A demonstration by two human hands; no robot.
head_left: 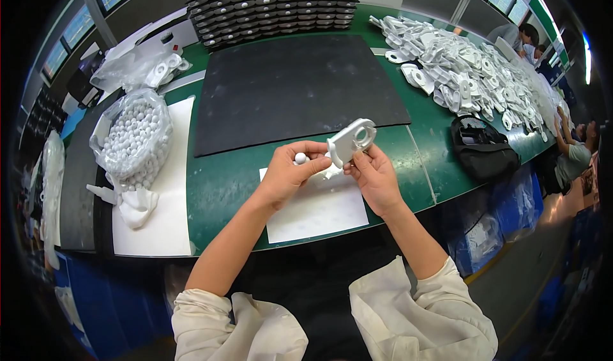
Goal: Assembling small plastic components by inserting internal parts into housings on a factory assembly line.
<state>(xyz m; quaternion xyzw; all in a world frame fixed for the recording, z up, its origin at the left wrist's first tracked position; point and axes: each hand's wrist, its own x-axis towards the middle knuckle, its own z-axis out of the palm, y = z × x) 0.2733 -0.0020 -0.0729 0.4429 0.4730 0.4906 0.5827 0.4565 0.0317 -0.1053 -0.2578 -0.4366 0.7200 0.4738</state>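
Note:
My right hand (377,181) is closed on a white plastic housing (345,145) with a round hole at one end, tilted up over the table. From the other side, my left hand (285,174) brings its thumb and fingertips to the housing's lower left edge. A small white ball (300,158) sits in the curl of the left fingers; whether more are behind it is hidden. Beneath both hands lies a white sheet (319,217), with small white pieces (329,173) at its far end, partly covered by the hands.
A black mat (294,86) covers the middle of the green table (230,188). At left stands a bag of white balls (135,134) beside a white cloth (136,207). Heaped housings (472,73) and a black pouch (485,150) lie right. Stacked trays (274,9) rise behind.

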